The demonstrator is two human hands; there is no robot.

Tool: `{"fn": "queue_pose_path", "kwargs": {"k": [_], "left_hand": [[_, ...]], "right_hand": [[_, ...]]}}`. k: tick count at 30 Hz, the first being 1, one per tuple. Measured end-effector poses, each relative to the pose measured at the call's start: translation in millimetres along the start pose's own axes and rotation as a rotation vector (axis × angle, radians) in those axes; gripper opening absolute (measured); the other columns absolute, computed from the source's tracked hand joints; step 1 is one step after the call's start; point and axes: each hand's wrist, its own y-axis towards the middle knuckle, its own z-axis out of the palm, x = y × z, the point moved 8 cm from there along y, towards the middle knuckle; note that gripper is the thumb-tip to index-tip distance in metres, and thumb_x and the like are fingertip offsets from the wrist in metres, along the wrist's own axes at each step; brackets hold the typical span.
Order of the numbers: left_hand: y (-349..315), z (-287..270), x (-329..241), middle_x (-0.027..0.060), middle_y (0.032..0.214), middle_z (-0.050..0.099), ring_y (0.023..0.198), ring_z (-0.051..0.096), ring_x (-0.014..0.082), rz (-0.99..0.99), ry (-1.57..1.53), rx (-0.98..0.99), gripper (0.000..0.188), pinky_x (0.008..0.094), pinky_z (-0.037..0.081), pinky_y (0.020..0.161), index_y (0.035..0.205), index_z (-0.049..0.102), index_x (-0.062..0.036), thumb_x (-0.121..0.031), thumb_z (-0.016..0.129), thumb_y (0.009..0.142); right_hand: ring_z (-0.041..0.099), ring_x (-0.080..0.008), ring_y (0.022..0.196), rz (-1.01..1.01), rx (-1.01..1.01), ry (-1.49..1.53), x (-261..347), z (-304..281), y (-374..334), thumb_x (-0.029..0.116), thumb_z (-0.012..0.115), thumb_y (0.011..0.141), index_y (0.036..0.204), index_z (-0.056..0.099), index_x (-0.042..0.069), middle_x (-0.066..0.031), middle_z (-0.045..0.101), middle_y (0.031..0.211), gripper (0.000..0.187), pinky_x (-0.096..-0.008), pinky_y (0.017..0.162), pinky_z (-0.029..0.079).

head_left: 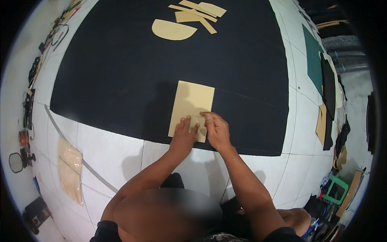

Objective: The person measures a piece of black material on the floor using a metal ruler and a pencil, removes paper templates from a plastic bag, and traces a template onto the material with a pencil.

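A tan rectangular card piece (189, 97) lies on a large black cloth (113, 80) spread over the floor, close to the cloth's near edge. My left hand (185, 135) rests flat on the lower part of the card, fingers spread. At the card's right edge, my right hand (217, 127) is closed in a pinch. Whatever it may hold is too small to make out. A faint pale line runs over the cloth from the card's upper right corner toward the right.
Several tan card pieces lie at the cloth's far end, among them a half-round one (173, 30). Left on the white tiles are a clear packet (69, 171) and a long grey strip (96, 174). A green stool (336, 189) and dark folded material (327, 105) stand along the right.
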Motion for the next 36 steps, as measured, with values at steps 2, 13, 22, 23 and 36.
{"fn": "queue_pose_path", "kwargs": {"k": [2, 13, 22, 23, 36], "left_hand": [[4.2, 9.8, 7.1, 0.028, 0.156, 0.036, 0.144, 0.038, 0.0442, -0.057, -0.073, 0.067, 0.057, 0.053, 0.035, 0.116, 0.15, 0.049, -0.0098, -0.016, 0.064, 0.095], [-14.0, -1.9, 4.4, 0.0227, 0.151, 0.044, 0.137, 0.044, 0.0393, 0.049, -0.123, -0.249, 0.055, 0.0476, 0.036, 0.114, 0.152, 0.046, -0.0124, -0.007, 0.054, 0.098], [-12.9, 3.3, 7.5, 0.0227, 0.153, 0.042, 0.137, 0.042, 0.0396, 0.014, -0.208, -0.208, 0.058, 0.0499, 0.035, 0.114, 0.155, 0.044, -0.0175, -0.006, 0.052, 0.099], [-12.3, 4.2, 7.3, 0.0228, 0.153, 0.042, 0.137, 0.042, 0.0397, 0.014, -0.19, -0.196, 0.058, 0.0501, 0.035, 0.114, 0.155, 0.044, -0.0175, -0.006, 0.052, 0.099], [-12.9, 4.0, 10.3, 0.0225, 0.146, 0.048, 0.134, 0.046, 0.0396, 0.007, -0.292, -0.225, 0.053, 0.0492, 0.036, 0.113, 0.151, 0.046, -0.0107, -0.009, 0.054, 0.099]], "right_hand": [[0.071, -0.0246, 0.098, -0.069, 0.151, -0.043, 18.6, 28.1, 3.6, 0.029, 0.052, 0.108, 0.123, 0.069, 0.002, -0.0149, 0.074, 0.105, 0.036, -0.035, 0.085, 0.055], [0.069, -0.0307, 0.104, -0.328, 0.545, -0.184, 44.3, 107.1, 9.9, 0.019, 0.063, 0.097, 0.109, 0.073, 0.003, -0.0132, 0.074, 0.108, 0.022, -0.0415, 0.097, 0.052], [0.069, -0.037, 0.098, -0.332, 0.574, -0.268, 39.5, 114.4, 13.8, 0.015, 0.06, 0.096, 0.101, 0.073, 0.0, -0.0179, 0.074, 0.101, 0.02, -0.0453, 0.094, 0.05], [0.069, -0.037, 0.098, -0.352, 0.569, -0.273, 39.1, 114.9, 14.0, 0.015, 0.061, 0.096, 0.101, 0.073, 0.0, -0.0179, 0.074, 0.1, 0.02, -0.0453, 0.094, 0.05], [0.07, -0.0323, 0.1, -0.418, 0.629, -0.402, 41.0, 124.9, 14.7, 0.015, 0.065, 0.094, 0.103, 0.074, 0.003, -0.0151, 0.075, 0.102, 0.017, -0.0436, 0.094, 0.053]]}}
